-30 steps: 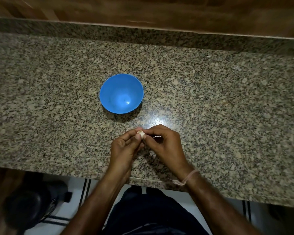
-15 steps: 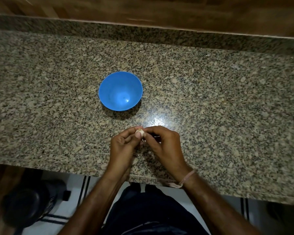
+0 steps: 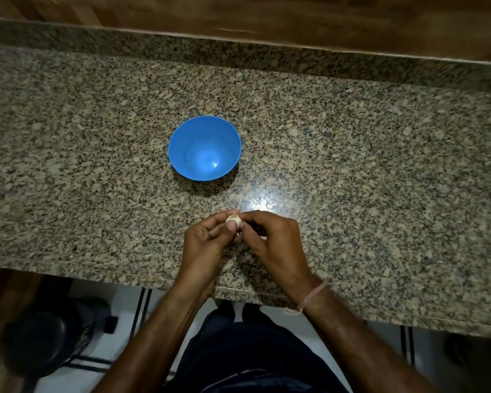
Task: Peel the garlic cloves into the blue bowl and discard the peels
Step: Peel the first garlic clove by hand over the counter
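Observation:
A small pale garlic clove sits between my two hands, a little above the near part of the granite counter. My left hand holds it with thumb and curled fingers. My right hand pinches the clove's right side with its fingertips. A bit of pale peel shows below the clove between the hands. The blue bowl stands upright on the counter just beyond the hands, and I see nothing inside it.
The speckled granite counter stretches left and right, with a raised granite ledge and wood panel behind. Its front edge runs just under my wrists. A dark round bin stands on the tiled floor at lower left.
Both hands stay together on the clove. More of the clove now shows between the fingertips, turned slightly. The bowl has not moved.

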`<state>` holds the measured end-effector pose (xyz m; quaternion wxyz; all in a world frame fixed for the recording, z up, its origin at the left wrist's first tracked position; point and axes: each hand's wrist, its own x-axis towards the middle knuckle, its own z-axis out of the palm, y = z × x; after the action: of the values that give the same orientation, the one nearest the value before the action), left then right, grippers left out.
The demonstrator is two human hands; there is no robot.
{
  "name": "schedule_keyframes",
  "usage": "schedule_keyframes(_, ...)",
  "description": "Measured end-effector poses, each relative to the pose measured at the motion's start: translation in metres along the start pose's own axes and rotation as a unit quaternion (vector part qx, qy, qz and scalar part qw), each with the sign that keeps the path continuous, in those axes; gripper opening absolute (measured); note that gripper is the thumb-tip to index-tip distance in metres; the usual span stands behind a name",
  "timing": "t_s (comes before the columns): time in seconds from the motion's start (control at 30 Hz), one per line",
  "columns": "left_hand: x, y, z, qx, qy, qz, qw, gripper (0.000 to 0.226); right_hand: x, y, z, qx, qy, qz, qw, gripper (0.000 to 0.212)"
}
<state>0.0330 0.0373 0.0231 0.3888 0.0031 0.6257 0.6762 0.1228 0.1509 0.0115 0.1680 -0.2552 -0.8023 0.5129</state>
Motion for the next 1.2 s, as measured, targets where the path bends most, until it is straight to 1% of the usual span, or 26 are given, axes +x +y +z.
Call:
schedule_keyframes(0.1, -0.003, 0.0, 0.001, 0.018, 0.02, 0.014, 1.0, 0.02, -0.001, -0.002, 0.003, -0.038, -0.002, -0.013, 0.999, 0.019)
schedule_keyframes(0.2, -0.004, -0.001, 0.004, 0.025, 0.037, 0.024, 0.999, 0.019, -0.005, -0.004, 0.008, -0.069, 0.014, -0.028, 0.997, 0.016)
schedule_keyframes(0.37, -0.004, -0.005, 0.004, 0.027, 0.032, 0.019, 0.999, 0.019, -0.008, -0.004, 0.009, -0.089, 0.029, -0.047, 0.995, 0.014)
schedule_keyframes(0.43, -0.002, -0.004, 0.002, 0.01, 0.03, 0.006, 0.999, 0.019, -0.008, -0.003, 0.009, -0.036, 0.03, -0.021, 0.999, 0.012)
schedule_keyframes(0.47, -0.002, -0.004, 0.002, 0.004, 0.032, 0.002, 0.999, 0.019, -0.008, -0.003, 0.008, 0.02, 0.032, 0.007, 0.999, 0.01)
schedule_keyframes(0.53, -0.002, -0.004, 0.001, -0.002, 0.031, 0.002, 1.0, 0.019, -0.009, -0.003, 0.008, 0.125, 0.037, 0.06, 0.99, 0.007)
schedule_keyframes(0.63, -0.006, -0.005, 0.001, 0.001, 0.02, 0.003, 1.0, 0.021, -0.007, 0.001, 0.008, 0.189, 0.03, 0.113, 0.975, 0.008)
schedule_keyframes(0.9, -0.006, -0.004, -0.001, 0.047, 0.023, 0.038, 0.998, 0.021, -0.003, 0.007, 0.009, 0.229, -0.001, 0.141, 0.963, 0.01)
schedule_keyframes(1.07, -0.007, -0.007, -0.001, 0.078, 0.039, 0.054, 0.995, 0.021, 0.0, 0.013, 0.012, 0.218, -0.022, 0.149, 0.964, 0.01)
schedule_keyframes(1.2, -0.005, -0.009, 0.001, 0.077, 0.058, 0.05, 0.994, 0.022, 0.004, 0.018, 0.017, 0.218, -0.032, 0.165, 0.961, 0.009)
